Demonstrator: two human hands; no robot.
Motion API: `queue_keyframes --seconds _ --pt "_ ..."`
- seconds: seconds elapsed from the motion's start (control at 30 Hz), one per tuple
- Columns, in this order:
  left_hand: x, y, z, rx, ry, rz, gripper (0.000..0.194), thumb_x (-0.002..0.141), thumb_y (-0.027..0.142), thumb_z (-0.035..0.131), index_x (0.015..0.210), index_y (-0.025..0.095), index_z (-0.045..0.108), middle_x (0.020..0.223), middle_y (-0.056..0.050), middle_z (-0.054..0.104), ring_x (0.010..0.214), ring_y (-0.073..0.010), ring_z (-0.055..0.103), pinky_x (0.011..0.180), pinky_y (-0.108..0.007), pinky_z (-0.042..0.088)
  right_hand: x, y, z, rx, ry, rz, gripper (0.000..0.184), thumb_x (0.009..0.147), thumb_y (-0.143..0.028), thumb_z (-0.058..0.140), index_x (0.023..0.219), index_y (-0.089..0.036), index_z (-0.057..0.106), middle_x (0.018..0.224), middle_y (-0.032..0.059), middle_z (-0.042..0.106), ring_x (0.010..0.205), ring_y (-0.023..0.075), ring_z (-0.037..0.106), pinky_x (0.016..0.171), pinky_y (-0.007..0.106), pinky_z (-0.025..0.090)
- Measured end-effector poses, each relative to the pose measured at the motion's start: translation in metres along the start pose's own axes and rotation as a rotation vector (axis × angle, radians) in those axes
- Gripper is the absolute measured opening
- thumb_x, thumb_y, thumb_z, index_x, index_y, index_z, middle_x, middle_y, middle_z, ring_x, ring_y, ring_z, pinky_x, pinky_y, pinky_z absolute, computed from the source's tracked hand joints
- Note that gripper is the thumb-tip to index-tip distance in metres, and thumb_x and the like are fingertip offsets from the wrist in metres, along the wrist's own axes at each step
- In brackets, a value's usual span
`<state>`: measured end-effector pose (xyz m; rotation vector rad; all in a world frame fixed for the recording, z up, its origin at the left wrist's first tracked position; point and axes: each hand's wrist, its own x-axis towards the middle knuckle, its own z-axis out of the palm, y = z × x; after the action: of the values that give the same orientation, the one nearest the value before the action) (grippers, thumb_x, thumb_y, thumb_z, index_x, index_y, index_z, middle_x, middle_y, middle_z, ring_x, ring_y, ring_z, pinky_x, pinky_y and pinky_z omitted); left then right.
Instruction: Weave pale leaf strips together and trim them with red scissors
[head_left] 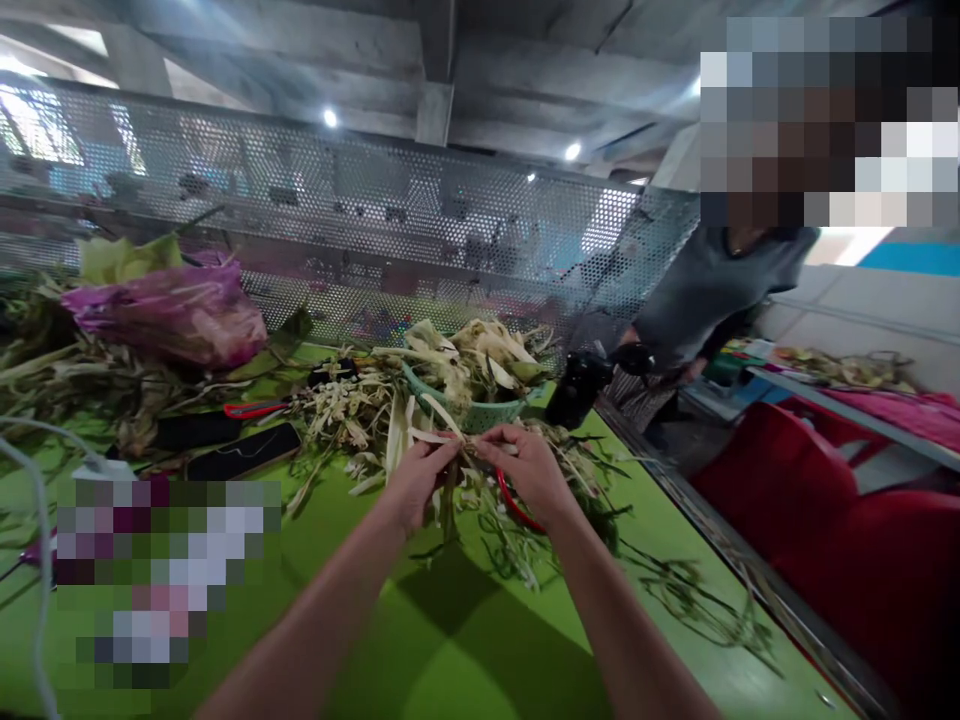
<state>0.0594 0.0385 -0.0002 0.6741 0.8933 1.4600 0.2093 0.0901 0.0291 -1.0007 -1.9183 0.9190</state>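
Observation:
Both hands are over the green table, close together in front of a green basket (504,411). My left hand (417,482) pinches a pale husk strip (442,412) between thumb and fingertips. My right hand (531,468) is closed at the strip's other side, its thumb and fingers pressed together. The exact crossing of the strips between the fingertips is too small to make out. A curved red handle (514,502) lies under my right hand, partly hidden. Pale dry husks (491,350) are heaped in the basket, and loose scraps (352,410) lie left of it.
A pink plastic bag (169,312) sits among dry stalks at the left. Two dark phones (244,453) lie near it. A black object (577,388) stands right of the basket. A perforated metal screen (360,220) rises behind. A person (705,285) stands beyond red chairs (780,460).

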Motion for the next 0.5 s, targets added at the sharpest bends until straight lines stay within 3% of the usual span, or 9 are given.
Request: queue_keyframes --seconds 0.33,0.43,0.5 --pt "0.0001 -0.0028 -0.0002 0.012 -0.044 0.029 0.030 0.065 0.040 0.074 0.071 0.016 0.057 0.056 0.003 0.051 0.051 -0.0069 0.046 0.050 -0.019 0.036 -0.0050 0.0060 0.0068 0.146 0.079 0.083 0.024 0.073 -0.042 0.067 0.070 -0.019 0.062 0.064 -0.0001 0.059 0.062 0.0153 0.050 0.062 0.028 0.038" --pt "-0.0009 -0.0003 -0.0015 0.045 -0.061 0.048 0.030 0.066 0.041 0.073 0.074 0.016 0.059 0.061 0.002 0.057 0.055 -0.0076 0.049 0.054 -0.019 0.038 -0.0059 0.0075 0.0059 0.050 0.117 0.004 0.025 0.077 -0.044 0.063 0.075 -0.019 0.063 0.070 0.0022 0.061 0.066 0.0178 0.052 0.063 0.030 0.040" --pt "-0.0008 0.0012 -0.0014 0.054 -0.054 0.042 0.032 0.065 0.041 0.075 0.077 0.016 0.059 0.064 0.001 0.060 0.056 -0.0083 0.052 0.054 -0.019 0.038 -0.0083 0.0047 0.0038 -0.063 0.227 -0.110 0.023 0.077 -0.041 0.063 0.087 -0.020 0.065 0.084 0.0056 0.062 0.078 0.0213 0.055 0.069 0.032 0.042"
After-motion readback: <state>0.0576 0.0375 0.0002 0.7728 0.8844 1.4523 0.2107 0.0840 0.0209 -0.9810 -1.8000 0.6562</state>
